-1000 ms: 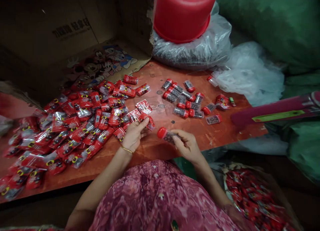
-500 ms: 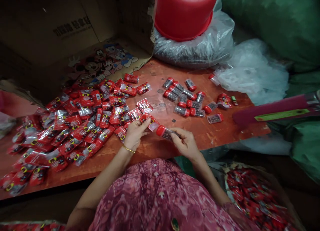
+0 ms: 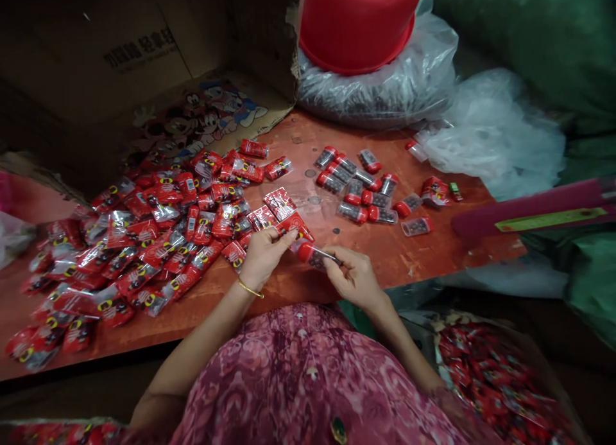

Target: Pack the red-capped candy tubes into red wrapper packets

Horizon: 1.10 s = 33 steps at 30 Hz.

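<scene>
My left hand (image 3: 264, 257), with a gold bangle at the wrist, pinches a red printed plastic wrapper (image 3: 299, 225) by its clear end. My right hand (image 3: 355, 275) is closed around the lower end of a small clear bottle (image 3: 316, 257) with a red cap, filled with dark beads. The bottle's cap meets the clear end of the wrapper; whether it is inside cannot be made out. Flat red wrappers (image 3: 280, 202) lie just beyond my left hand. A heap of wrapped bottles (image 3: 154, 230) covers the table to the left.
Several unwrapped bottles (image 3: 379, 199) lie at the right of the red table (image 3: 332, 133). A cardboard box (image 3: 206, 27) stands at the back left. Behind are a red tub (image 3: 359, 27) on a plastic bag (image 3: 375, 95) and a magenta bar (image 3: 524, 210) at right.
The bottle's capped end has come closer to the clear end of the wrapper between my hands. More of the red wrapper now shows beyond my left fingers. The view has shifted slightly.
</scene>
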Each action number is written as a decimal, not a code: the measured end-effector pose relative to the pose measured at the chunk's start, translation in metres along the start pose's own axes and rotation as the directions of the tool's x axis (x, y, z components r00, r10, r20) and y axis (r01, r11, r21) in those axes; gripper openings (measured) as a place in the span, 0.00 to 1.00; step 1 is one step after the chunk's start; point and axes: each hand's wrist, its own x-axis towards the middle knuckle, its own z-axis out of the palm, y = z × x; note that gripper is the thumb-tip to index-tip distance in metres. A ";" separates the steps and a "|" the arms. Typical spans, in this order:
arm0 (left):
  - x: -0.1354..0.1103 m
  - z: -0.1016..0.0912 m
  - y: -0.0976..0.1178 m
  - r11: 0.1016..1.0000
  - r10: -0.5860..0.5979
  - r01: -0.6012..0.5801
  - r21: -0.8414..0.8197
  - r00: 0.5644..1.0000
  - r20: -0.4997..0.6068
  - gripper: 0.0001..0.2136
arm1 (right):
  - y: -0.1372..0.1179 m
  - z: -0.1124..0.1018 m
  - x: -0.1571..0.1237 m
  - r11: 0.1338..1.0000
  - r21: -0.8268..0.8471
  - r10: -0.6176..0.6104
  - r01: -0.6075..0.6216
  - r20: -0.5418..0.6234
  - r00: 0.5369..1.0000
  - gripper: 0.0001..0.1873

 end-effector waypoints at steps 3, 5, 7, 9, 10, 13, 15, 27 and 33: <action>-0.003 0.000 0.002 0.986 -0.103 0.109 -0.126 0.993 0.060 0.17 | 0.012 0.002 0.000 0.995 0.034 0.090 -0.089 -0.049 0.995 0.11; -0.004 0.000 0.003 0.961 -0.183 0.193 -0.197 0.981 0.067 0.20 | 0.018 0.003 0.000 0.988 0.078 0.139 -0.134 -0.063 0.988 0.12; -0.004 0.000 0.004 0.947 -0.230 0.229 -0.227 0.973 0.026 0.22 | 0.021 0.004 0.001 0.981 0.118 0.162 -0.154 -0.061 0.985 0.12; -0.003 -0.002 0.004 0.945 -0.240 0.227 -0.236 0.970 -0.027 0.23 | 0.020 0.005 0.001 0.977 0.146 0.164 -0.155 -0.050 0.985 0.12; -0.002 -0.002 0.004 0.947 -0.236 0.219 -0.237 0.971 -0.046 0.23 | 0.018 0.004 0.000 0.977 0.151 0.157 -0.149 -0.044 0.987 0.12; -0.001 -0.003 0.006 0.956 -0.207 0.187 -0.224 0.976 -0.070 0.23 | 0.010 0.002 0.000 0.985 0.140 0.101 -0.097 -0.019 0.995 0.11; -0.001 -0.003 0.007 0.961 -0.197 0.178 -0.213 0.978 -0.070 0.23 | 0.004 -0.001 0.000 0.990 0.133 0.047 -0.047 0.001 0.999 0.11; -0.009 -0.003 0.011 0.979 -0.193 0.198 -0.040 0.976 0.106 0.21 | 0.011 0.002 0.000 0.994 0.052 0.094 -0.093 -0.034 0.995 0.12; -0.006 -0.004 0.008 0.972 -0.214 0.214 -0.093 0.977 0.008 0.20 | 0.013 0.004 -0.001 0.979 0.141 0.149 -0.144 -0.024 0.989 0.13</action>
